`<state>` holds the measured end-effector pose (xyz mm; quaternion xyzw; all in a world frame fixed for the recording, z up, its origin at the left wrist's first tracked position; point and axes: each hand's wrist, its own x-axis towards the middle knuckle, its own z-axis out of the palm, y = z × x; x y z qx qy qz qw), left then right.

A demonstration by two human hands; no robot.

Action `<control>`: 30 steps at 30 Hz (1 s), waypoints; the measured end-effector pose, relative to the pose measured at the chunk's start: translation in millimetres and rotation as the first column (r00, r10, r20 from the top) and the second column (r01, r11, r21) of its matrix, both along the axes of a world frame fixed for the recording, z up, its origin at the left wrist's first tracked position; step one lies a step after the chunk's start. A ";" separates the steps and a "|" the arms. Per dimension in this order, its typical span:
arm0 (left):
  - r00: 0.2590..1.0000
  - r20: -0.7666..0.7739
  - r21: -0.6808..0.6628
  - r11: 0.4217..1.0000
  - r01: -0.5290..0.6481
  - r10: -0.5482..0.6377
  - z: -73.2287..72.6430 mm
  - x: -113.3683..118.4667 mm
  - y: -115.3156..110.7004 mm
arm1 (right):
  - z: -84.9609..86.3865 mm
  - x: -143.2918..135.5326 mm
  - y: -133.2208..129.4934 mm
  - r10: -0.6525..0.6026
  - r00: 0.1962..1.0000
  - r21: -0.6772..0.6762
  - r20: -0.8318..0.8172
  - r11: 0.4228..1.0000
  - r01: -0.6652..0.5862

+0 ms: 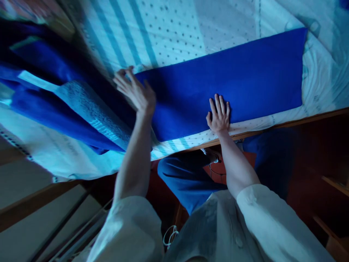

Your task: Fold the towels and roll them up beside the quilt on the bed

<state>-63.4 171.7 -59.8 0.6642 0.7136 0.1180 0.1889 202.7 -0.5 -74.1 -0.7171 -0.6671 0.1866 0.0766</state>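
A blue cloth (245, 76), smooth and folded into a long rectangle, lies on the patterned bed sheet (174, 29). My right hand (219, 115) rests flat on its near edge, fingers spread. Over the cloth's left end is my left hand (137, 91), with its fingers apart and slightly bent; nothing shows in its grasp. Whether it touches the cloth I cannot tell. To its left lies a pile of darker blue fabric (54, 112), with a lighter blue towel (89, 109) bearing pale lettering on top.
The bed's wooden edge (286, 125) runs in front of my knees. Multicoloured fabric (38, 12) sits at the far left corner. Below the bed on the left are a wooden rail (35, 203) and dark bars. A white cable (170, 234) hangs near my lap.
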 end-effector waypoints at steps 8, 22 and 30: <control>0.946 0.203 -0.039 0.963 0.265 -0.252 -5.3 102.0 -58.4 | 1.6 -0.6 -1.0 -0.002 1.000 0.017 0.004 1.000 0.002; 0.998 0.059 -0.001 1.000 0.010 -0.010 -16.3 62.1 -76.3 | -0.1 -0.2 -0.5 -0.001 1.000 -0.030 -0.027 1.000 0.000; 0.987 0.106 -0.014 0.993 0.120 -0.118 -12.0 134.9 -166.5 | -0.5 0.7 0.1 0.009 1.000 0.015 -0.002 1.000 -0.009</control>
